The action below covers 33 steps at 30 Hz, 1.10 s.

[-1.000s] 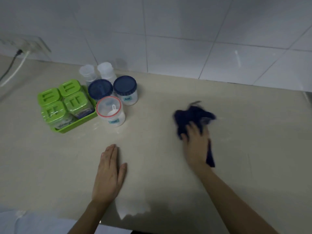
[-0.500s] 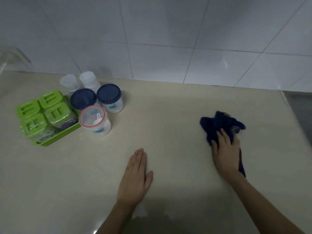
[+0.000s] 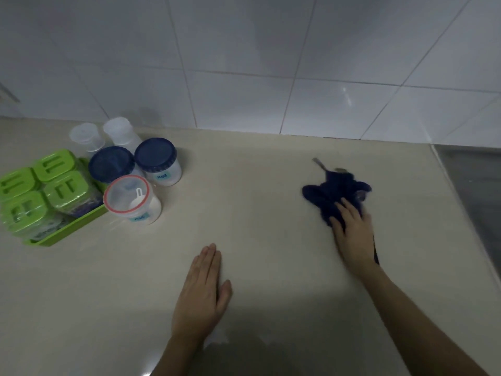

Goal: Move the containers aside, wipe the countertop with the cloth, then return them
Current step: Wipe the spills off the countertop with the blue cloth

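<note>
**Wiping out toward the right end**

My right hand (image 3: 352, 232) has swept the cloth (image 3: 334, 192) rightward across the counter (image 3: 257, 213) over the last second, fingers spread flat, pressing it down near the far right edge. My left hand (image 3: 202, 291) stays flat and empty, fingers together. So I judge the wiping mid-way. The containers sit clustered at left: green-lidded boxes in a green tray (image 3: 67, 229), two blue-lidded jars (image 3: 156, 158) holding white powder, a red-rimmed tub (image 3: 130, 199) with a scoop, two clear cups (image 3: 86, 137).
</note>
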Available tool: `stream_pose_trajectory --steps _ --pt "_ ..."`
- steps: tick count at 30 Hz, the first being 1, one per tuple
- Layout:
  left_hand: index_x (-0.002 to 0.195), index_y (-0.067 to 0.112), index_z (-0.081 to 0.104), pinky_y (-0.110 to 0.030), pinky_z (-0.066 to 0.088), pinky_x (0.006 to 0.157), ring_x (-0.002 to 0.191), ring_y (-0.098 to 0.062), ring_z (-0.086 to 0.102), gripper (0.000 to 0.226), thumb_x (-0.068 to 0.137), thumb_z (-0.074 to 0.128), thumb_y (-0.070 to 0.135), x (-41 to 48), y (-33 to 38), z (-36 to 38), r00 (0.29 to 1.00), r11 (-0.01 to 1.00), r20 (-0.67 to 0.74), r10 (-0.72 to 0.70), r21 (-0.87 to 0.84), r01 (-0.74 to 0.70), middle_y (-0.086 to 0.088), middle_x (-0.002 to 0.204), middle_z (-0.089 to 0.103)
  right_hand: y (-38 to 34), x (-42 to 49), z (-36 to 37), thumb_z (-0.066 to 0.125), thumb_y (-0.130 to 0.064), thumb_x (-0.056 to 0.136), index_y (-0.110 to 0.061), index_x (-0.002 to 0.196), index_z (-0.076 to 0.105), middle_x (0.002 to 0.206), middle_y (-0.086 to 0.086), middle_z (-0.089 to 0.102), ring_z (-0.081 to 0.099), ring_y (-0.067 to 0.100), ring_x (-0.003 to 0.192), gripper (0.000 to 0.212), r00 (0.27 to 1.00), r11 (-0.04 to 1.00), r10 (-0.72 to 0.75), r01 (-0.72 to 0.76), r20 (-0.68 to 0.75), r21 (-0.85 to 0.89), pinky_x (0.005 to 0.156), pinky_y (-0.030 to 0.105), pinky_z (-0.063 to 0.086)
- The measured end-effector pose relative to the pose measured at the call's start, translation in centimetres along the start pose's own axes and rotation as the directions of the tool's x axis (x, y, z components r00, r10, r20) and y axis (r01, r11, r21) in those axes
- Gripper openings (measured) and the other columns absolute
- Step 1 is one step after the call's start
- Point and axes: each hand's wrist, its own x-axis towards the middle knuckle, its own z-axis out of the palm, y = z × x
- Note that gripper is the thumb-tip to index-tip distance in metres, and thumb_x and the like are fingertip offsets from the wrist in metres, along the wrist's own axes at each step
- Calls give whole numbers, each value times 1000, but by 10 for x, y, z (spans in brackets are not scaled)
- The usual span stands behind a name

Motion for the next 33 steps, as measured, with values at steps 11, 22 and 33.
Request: stream_pose_trajectory --steps 11,22,33 --pt "143 6 37 -32 12 120 144 -17 23 62 90 40 37 0 2 -3 1000 999 16 -16 32 15 -8 153 32 -78 -58 23 45 -32 91 -20 126 56 136 -1 56 42 32 133 38 935 939 -343 339 91 63 110 50 36" --pt "141 3 38 -33 13 119 142 -20 27 60 92 40 36 -2 6 -7 1000 999 22 -14 50 12 -12 151 36 -62 -96 15 47 -29 90 -16 122 58 135 3 57 36 37 133 36 986 985 159 -154 -54 77 112 47 28" --pt "138 -1 41 -33 14 119 139 -23 31 59 90 36 34 -15 -6 -8 985 988 -70 -155 -14 154 -15 147 40 -60 -31 26 41 -33 95 -19 132 51 141 0 52 43 30 131 40 948 951 -307 309 77 -5 108 47 34"
